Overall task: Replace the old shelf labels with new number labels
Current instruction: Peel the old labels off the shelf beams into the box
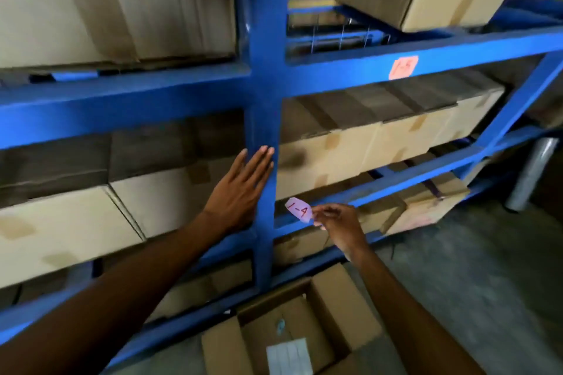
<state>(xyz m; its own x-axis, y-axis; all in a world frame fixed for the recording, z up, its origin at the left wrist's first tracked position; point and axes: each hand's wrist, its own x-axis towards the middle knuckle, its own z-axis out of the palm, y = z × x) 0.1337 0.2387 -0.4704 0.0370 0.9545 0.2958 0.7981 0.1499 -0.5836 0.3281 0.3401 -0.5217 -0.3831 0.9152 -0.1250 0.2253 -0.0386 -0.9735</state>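
Observation:
A blue metal shelf rack fills the view. My left hand lies flat, fingers apart, against the rack's upright post. My right hand pinches a small pink label marked "1-4" in red, held in front of the lower shelf beam just right of the post. I cannot tell whether the label still sticks to the beam. An orange label with red writing is stuck on the upper beam at the right.
Brown cardboard boxes fill every shelf level. An open cardboard box stands on the floor below my hands, with white sheets inside. A roll of clear film stands on the floor at the far right.

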